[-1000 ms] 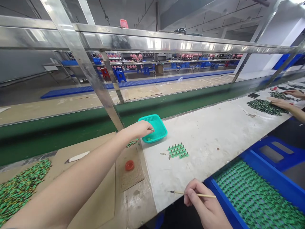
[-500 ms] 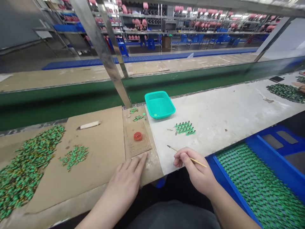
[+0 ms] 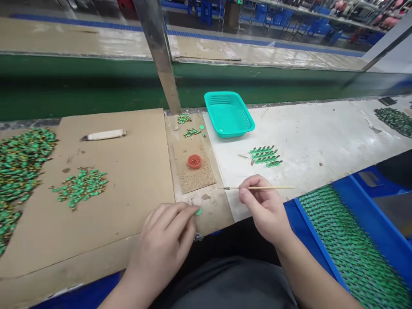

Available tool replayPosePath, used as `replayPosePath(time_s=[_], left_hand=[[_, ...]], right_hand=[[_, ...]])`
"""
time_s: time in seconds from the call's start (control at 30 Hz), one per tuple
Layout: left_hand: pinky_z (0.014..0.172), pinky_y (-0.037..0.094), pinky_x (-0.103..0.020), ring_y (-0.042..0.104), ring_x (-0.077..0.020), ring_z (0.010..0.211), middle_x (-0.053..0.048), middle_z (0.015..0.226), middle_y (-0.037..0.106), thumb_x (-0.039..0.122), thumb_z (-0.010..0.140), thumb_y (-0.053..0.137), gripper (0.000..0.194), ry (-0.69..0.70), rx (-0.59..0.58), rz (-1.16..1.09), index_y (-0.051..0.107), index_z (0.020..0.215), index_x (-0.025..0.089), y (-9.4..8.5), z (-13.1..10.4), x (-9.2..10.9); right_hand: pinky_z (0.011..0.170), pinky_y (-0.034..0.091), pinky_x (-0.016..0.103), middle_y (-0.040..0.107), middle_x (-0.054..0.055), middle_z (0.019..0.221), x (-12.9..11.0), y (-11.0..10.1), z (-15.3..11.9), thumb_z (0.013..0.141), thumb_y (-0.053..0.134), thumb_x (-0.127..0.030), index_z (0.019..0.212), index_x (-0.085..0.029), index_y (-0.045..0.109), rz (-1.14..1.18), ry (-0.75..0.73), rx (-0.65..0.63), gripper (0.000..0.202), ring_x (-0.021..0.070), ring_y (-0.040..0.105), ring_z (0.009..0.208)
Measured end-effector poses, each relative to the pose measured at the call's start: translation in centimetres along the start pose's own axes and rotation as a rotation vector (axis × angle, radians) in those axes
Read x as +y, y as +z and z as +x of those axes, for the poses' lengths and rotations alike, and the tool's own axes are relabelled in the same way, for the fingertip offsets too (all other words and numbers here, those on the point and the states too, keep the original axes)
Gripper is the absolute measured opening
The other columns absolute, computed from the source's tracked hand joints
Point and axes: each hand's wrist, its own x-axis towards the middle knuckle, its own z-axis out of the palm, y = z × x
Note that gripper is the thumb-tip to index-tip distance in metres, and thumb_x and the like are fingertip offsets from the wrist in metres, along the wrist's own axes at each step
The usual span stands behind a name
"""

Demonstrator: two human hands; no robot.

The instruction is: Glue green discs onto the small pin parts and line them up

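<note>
Between the fingertips of my left hand (image 3: 170,231) is a small green disc (image 3: 198,210), held just above the front of the bench. My right hand (image 3: 262,204) is closed round a thin paintbrush (image 3: 273,187), its dark tip pointing left. Ahead of both hands a small red cap (image 3: 194,161) with liquid in it sits on a brown board (image 3: 196,182). Small green-and-gold pieces (image 3: 193,132) lie behind the cap. Rows of green discs with dark pieces on them (image 3: 265,155) lie on the white sheet beyond my right hand.
A turquoise basket (image 3: 229,116) stands at the back by a metal post (image 3: 162,60). On cardboard (image 3: 141,171) at left lie a wrapped knife (image 3: 104,134), a small pile (image 3: 80,186) and a large heap (image 3: 22,163) of green pieces. A blue crate (image 3: 322,244) of green pieces is below right.
My left hand now pinches a green disc, where before it lay flat on the bench. The brush has swung nearly level. The view has tilted down.
</note>
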Motion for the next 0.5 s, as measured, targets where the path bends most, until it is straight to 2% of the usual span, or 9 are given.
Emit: replayPosePath(time_s=[0.07,0.17,0.23,0.37,0.5], left_hand=[[0.094,0.056,-0.038,0.075,-0.0223,0.103,-0.006,0.116,0.084,0.015,0.108,0.066,0.021,0.007,0.016,-0.004,0.077,0.124,0.023,-0.2,-0.5,-0.1],[0.098,0.054,-0.040,0.076,-0.0243,0.112,-0.006,0.129,0.085,0.014,0.108,0.065,0.032,0.048,-0.006,0.019,0.075,0.136,0.025,-0.5,-1.0,-0.2],[0.094,0.054,-0.041,0.076,-0.0245,0.110,-0.005,0.130,0.085,0.016,0.110,0.061,0.036,0.056,-0.036,0.029,0.074,0.141,0.026,-0.4,-0.7,-0.4],[0.075,0.050,-0.042,0.072,-0.0239,0.090,-0.003,0.105,0.082,0.027,0.115,0.053,0.025,0.030,-0.101,0.035,0.078,0.117,0.029,0.3,0.8,-0.8],[0.072,0.049,-0.044,0.065,-0.0263,0.081,-0.005,0.089,0.074,0.045,0.114,0.058,0.028,-0.071,-0.074,0.115,0.072,0.097,0.027,0.8,1.6,-1.0]], right_hand=[[0.068,0.061,0.026,0.074,-0.001,0.081,0.1,0.7,0.2,0.107,0.082,-0.053,0.098,-0.024,0.077,0.015,0.000,-0.011,0.031,0.0145,0.069,0.072],[0.075,0.064,0.030,0.078,0.002,0.082,0.5,1.5,0.7,0.114,0.071,-0.052,0.105,-0.023,0.083,0.030,-0.005,-0.047,0.032,0.0167,0.074,0.077],[0.079,0.065,0.031,0.082,0.003,0.087,0.7,1.9,1.0,0.115,0.070,-0.052,0.107,-0.024,0.086,0.018,-0.011,-0.051,0.034,0.0171,0.077,0.081],[0.079,0.066,0.031,0.083,0.003,0.086,0.8,2.5,1.5,0.114,0.070,-0.055,0.104,-0.023,0.086,0.006,-0.013,-0.041,0.038,0.0170,0.078,0.080],[0.070,0.064,0.030,0.080,0.001,0.079,0.8,2.6,1.4,0.111,0.076,-0.051,0.102,-0.023,0.082,0.045,-0.036,-0.001,0.030,0.0157,0.074,0.071]])
